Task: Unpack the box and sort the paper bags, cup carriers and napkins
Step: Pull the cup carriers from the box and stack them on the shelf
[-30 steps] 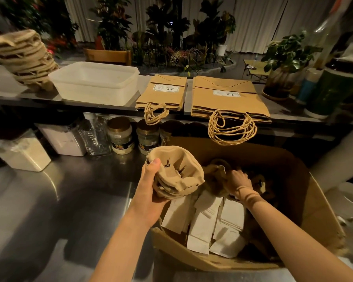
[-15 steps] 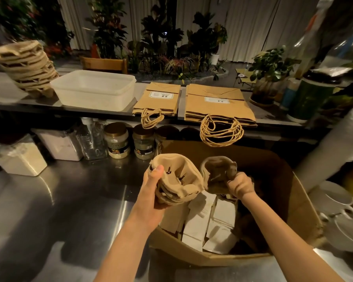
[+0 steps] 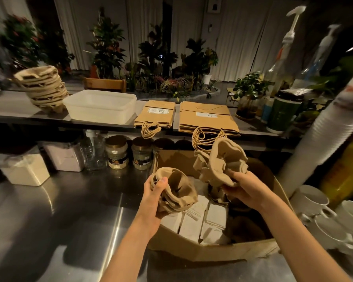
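1. Step in hand (judged): cup carriers are being unpacked. Two bunches are held above the open cardboard box (image 3: 212,251), which sits on a steel desk (image 3: 49,210).
2. The left hand (image 3: 154,192) is closed round a nested carrier bunch (image 3: 177,190). Fingers are wrapped underneath and the thumb is pressed on the rim. The bunch is held low, over the box's left side.
3. The right hand (image 3: 247,188) is closed on a second carrier bunch (image 3: 220,161), gripped at its lower edge. This bunch is held higher, above the box's middle, and looks bent and uneven.
4. White napkins (image 3: 194,222) are seen in packs on the box floor. Brown shapes at the box's right are too dark to identify.
5. On the shelf (image 3: 12,106) behind the desk, a leaning carrier pile (image 3: 44,88) stands far left, just beside a white tub (image 3: 101,105). To the right, a small bag stack (image 3: 155,113) and a large bag stack (image 3: 206,117) are laid flat, with handles hung over the edge.
6. Next move (judged): both bunches are probably to be carried up and left to the carrier pile. A long reach past the tub is needed. The cups should be lined up before release, since the pile is tilted and could be tipped.
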Tool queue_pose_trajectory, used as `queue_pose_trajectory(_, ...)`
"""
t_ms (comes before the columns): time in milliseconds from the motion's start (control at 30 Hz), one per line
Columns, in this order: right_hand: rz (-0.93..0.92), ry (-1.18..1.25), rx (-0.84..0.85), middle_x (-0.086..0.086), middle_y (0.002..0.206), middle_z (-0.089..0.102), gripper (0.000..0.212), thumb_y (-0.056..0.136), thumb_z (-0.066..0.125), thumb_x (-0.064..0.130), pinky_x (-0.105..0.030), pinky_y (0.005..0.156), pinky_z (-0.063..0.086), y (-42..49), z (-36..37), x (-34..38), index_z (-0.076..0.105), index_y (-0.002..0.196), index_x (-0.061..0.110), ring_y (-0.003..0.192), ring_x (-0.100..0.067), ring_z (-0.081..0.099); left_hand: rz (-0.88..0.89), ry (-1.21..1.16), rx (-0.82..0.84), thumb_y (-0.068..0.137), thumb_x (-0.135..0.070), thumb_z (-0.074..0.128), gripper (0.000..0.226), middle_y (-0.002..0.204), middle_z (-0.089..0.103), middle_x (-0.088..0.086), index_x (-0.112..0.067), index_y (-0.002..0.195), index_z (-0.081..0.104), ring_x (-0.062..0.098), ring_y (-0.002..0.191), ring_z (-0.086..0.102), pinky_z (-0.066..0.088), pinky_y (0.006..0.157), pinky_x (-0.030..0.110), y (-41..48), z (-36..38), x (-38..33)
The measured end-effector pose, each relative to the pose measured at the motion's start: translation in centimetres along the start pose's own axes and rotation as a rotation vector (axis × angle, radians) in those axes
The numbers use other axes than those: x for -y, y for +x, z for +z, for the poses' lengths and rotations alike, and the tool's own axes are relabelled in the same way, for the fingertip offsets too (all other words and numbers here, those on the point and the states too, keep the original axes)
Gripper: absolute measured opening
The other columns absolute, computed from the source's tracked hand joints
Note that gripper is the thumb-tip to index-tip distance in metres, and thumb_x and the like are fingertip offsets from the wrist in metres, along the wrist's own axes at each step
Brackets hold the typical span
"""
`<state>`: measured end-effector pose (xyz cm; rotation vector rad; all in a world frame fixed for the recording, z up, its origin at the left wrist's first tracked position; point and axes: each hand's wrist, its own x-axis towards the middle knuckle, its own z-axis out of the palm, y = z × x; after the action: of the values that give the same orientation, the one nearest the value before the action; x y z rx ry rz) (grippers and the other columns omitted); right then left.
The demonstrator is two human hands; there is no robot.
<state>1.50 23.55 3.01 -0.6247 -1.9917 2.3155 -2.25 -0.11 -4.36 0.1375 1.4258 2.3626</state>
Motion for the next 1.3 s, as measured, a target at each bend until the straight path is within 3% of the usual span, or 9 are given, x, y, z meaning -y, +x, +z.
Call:
queue_pose_trajectory(100,0.001,0.009,0.105,-0.010,0.096,0.068,0.017,0.097,0.048,0.006,-0.029,0.063,0.055,-1.3,1.3,0.7,0.060,0.108,0.010,0.085,-0.020,0.064,-0.004,0.018,0.015,0.073,-0.049,0.071,0.070,0.129,0.060,0.010,-0.035,0.136,0.042,0.029,0.111,0.065,0.057,0.083,0.038,-0.1,0.1,0.3)
queue_pose_trajectory(200,0.039,-0.128,0.220,-0.011,0.096,0.069,0.014,0.095,0.052,0.007,-0.031,0.069,0.051,-2.1,2.4,0.5,0.062,0.104,0.010,0.086,-0.024,0.063,-0.007,0.023,0.020,0.076,-0.050,0.073,0.071,0.129,0.061,0.006,-0.038,0.137,0.039,0.028,0.114,0.063,0.056,0.090,0.042,-0.2,0.4,0.4)
queue_pose_trajectory(300,0.063,-0.303,0.259,-0.013,0.095,0.066,0.012,0.092,0.059,0.012,-0.032,0.071,0.046,-2.5,3.2,0.4,0.062,0.104,0.009,0.084,-0.024,0.058,-0.005,0.027,0.023,0.067,-0.054,0.081,0.089,0.133,0.059,0.006,-0.040,0.141,0.036,0.028,0.119,0.061,0.048,0.102,0.050,-0.2,0.0,0.7)
queue_pose_trajectory(500,0.068,-0.315,0.198,-0.012,0.090,0.065,0.010,0.092,0.060,0.016,-0.026,0.062,0.045,-2.7,4.0,0.0,0.059,0.101,0.012,0.072,-0.018,0.057,0.001,0.004,0.036,0.063,-0.056,0.085,0.092,0.137,0.057,0.007,-0.042,0.141,0.038,0.032,0.122,0.059,0.046,0.103,0.055,0.1,-0.7,1.1)
queue_pose_trajectory(667,0.029,-0.313,0.098,-0.013,0.095,0.066,0.011,0.091,0.061,0.017,-0.029,0.066,0.049,-2.8,4.9,-0.7,0.060,0.101,0.011,0.078,-0.020,0.059,0.005,-0.003,-0.009,0.053,-0.062,0.086,0.102,0.134,0.060,0.003,-0.042,0.141,0.038,0.029,0.119,0.060,0.047,0.100,0.056,-0.4,0.6,1.4)
queue_pose_trajectory(800,0.017,-0.463,0.073,-0.009,0.093,0.065,0.022,0.088,0.064,0.029,-0.026,0.062,0.044,-2.7,5.2,-0.9,0.062,0.103,0.014,0.080,-0.017,0.055,0.017,-0.058,-0.011,0.062,-0.059,0.082,0.091,0.130,0.063,0.003,-0.037,0.140,0.040,0.027,0.115,0.064,0.051,0.096,0.053,-0.8,0.8,1.4)
queue_pose_trajectory(933,0.022,-0.435,0.035,-0.009,0.098,0.067,0.030,0.085,0.068,0.033,-0.029,0.068,0.052,-2.5,4.5,-0.8,0.061,0.108,0.015,0.088,-0.019,0.061,0.039,-0.106,0.054,0.066,-0.055,0.077,0.084,0.130,0.063,0.006,-0.033,0.140,0.042,0.029,0.118,0.062,0.052,0.095,0.052,-1.4,0.8,0.7)
queue_pose_trajectory(1033,0.021,-0.485,0.035,-0.010,0.099,0.068,0.031,0.085,0.068,0.034,-0.036,0.080,0.058,-2.5,4.4,-0.3,0.061,0.108,0.014,0.093,-0.023,0.065,0.033,-0.127,0.082,0.057,-0.058,0.085,0.095,0.131,0.062,0.006,-0.032,0.138,0.044,0.028,0.119,0.061,0.054,0.092,0.048,-1.8,0.9,0.3)
queue_pose_trajectory(1300,0.026,-0.533,0.224,-0.005,0.110,0.060,0.040,0.088,0.060,0.009,-0.038,0.082,0.057,-3.0,5.0,1.2,0.044,0.123,0.024,0.100,-0.022,0.063,-0.001,-0.095,0.158,0.050,-0.060,0.088,0.099,0.131,0.062,0.006,-0.030,0.135,0.047,0.028,0.118,0.062,0.056,0.088,0.044,-2.7,1.5,-0.2)
